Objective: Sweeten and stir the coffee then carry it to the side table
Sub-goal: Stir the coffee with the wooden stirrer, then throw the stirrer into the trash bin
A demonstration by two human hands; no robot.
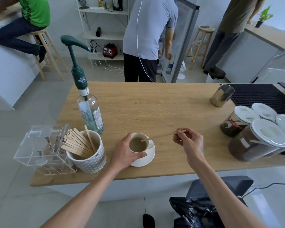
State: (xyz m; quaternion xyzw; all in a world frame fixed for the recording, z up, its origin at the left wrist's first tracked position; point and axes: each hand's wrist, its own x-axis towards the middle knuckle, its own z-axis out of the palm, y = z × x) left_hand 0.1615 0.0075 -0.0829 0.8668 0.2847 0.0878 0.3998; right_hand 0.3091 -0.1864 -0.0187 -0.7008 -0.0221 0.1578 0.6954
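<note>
A white cup (138, 143) of light brown coffee stands on a white saucer (147, 159) near the front of the wooden table (155, 109). My left hand (125, 153) wraps around the cup's left side and front. My right hand (187, 140) pinches the far end of a thin wooden stir stick (161, 136), whose other end dips into the coffee. A clear syrup bottle (90, 111) with a green pump stands behind and to the left of the cup.
A patterned pot (89, 158) full of wooden stir sticks and a clear acrylic box (41, 145) sit at the left. Lidded coffee jars (260, 139) and a steel jug (222, 95) stand at the right. Three people are beyond the table. A bin with a black bag (201, 211) is below.
</note>
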